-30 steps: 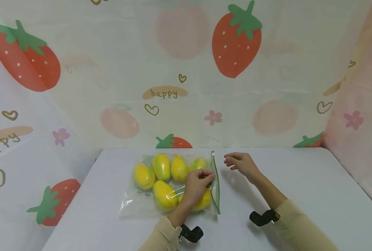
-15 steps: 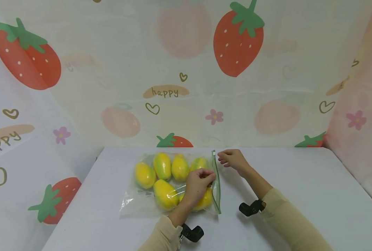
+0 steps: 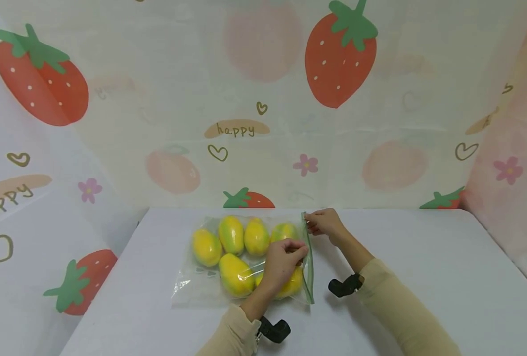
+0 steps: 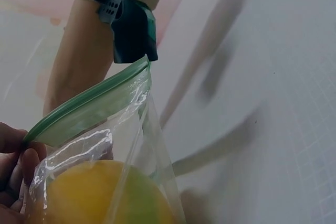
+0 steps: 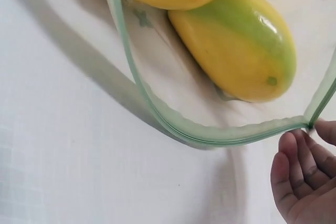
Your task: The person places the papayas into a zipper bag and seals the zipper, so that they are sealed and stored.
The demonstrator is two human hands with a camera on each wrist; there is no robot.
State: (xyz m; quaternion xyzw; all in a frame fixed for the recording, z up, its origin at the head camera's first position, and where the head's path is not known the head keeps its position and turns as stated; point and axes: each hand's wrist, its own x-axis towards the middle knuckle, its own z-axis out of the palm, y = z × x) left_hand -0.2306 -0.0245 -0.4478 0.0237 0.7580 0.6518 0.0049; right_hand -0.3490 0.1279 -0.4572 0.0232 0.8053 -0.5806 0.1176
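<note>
A clear zip bag (image 3: 188, 295) with a green zip strip (image 3: 309, 269) along its right end lies flat on the table, with several yellow-green mangoes (image 3: 236, 274) inside. My left hand (image 3: 279, 264) pinches the bag's opening near its middle and partly covers the mangoes behind it. In the left wrist view the fingers (image 4: 30, 163) hold the film just below the green strip. At the far corner of the opening my right hand (image 3: 326, 223) pinches the end of the strip. In the right wrist view the bag's mouth (image 5: 210, 141) gapes apart, with two mangoes (image 5: 239, 45) showing within.
The white table (image 3: 415, 277) reaches back to a strawberry-print cloth (image 3: 254, 163), which also rises at both sides. Each wrist wears a black camera; the left one (image 3: 274, 330) and the right one (image 3: 344, 286) hang over the table.
My right hand has moved left to the far end of the zip strip and now pinches it. The left hand keeps its hold, and the bag has stayed in place.
</note>
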